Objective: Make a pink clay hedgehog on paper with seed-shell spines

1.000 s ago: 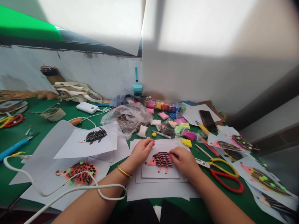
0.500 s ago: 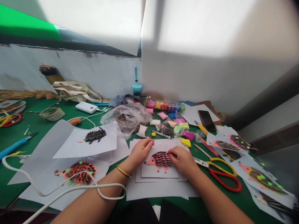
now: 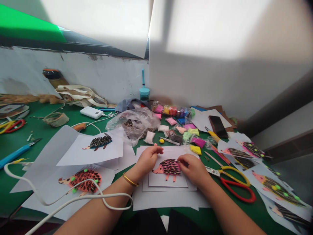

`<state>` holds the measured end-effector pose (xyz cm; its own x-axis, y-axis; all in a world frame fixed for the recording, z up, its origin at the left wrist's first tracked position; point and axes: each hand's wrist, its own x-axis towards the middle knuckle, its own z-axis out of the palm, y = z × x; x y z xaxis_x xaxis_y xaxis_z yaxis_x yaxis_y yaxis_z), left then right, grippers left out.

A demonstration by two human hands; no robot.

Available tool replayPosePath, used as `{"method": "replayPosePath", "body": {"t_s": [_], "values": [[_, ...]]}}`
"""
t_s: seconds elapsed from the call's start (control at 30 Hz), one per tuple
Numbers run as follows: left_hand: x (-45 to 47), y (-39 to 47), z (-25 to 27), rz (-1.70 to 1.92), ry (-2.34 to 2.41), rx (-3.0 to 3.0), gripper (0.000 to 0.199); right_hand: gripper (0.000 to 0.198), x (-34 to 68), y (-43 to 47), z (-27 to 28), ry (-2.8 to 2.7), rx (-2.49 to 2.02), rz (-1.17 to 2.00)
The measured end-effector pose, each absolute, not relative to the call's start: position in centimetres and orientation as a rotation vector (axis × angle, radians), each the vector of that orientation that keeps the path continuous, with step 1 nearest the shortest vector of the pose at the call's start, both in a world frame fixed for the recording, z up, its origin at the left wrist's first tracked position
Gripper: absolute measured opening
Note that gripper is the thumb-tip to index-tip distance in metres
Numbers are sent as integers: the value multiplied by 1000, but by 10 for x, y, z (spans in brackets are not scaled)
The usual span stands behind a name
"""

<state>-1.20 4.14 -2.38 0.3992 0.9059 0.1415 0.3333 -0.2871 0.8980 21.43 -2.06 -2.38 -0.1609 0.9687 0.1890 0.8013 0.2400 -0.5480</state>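
Note:
A pink clay hedgehog (image 3: 168,168) with dark, seed-like spines in rows lies on a small white sheet (image 3: 158,181) in front of me. At its rear edge is my right hand (image 3: 193,168), its thumb and fingers closed together; whatever is between the fingertips is hidden. My left hand (image 3: 148,158), with a gold bangle (image 3: 130,179) on the wrist, rests over the sheet's upper left side. Its fingers are curled and closed, and I cannot make out what they hold. More white paper (image 3: 166,199) lies beneath the small sheet.
Scissors (image 3: 236,182) lie right of my right hand. Behind are clay packets (image 3: 195,149) and a plastic bag of dark pieces (image 3: 133,125). Hedgehog pictures (image 3: 100,142) lie on both sides. A white cable (image 3: 102,195) crosses my left forearm. A phone (image 3: 217,126) sits back right.
My right fingertips have drawn slightly right, from over the spines to the hedgehog's rear edge. The left fingers have shifted a little. The whole view has moved slightly.

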Motion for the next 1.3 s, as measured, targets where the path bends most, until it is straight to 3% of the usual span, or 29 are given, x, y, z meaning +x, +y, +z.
{"method": "replayPosePath", "body": {"t_s": [0.87, 1.0, 1.2, 1.3], "values": [[-13, 35, -8, 918, 1162, 2002, 35, 14, 211, -24, -16, -1966, -1548, 240], [-22, 39, 21, 938, 1308, 2168, 24, 14, 214, -22, -19, -1884, -1539, 206], [-64, 98, 62, 592, 1852, 2160, 7, 17, 216, -19, -23, -1862, -1531, 225], [-83, 139, 68, 592, 2004, 1969, 12, 18, 217, -18, -24, -1871, -1522, 228]]}}
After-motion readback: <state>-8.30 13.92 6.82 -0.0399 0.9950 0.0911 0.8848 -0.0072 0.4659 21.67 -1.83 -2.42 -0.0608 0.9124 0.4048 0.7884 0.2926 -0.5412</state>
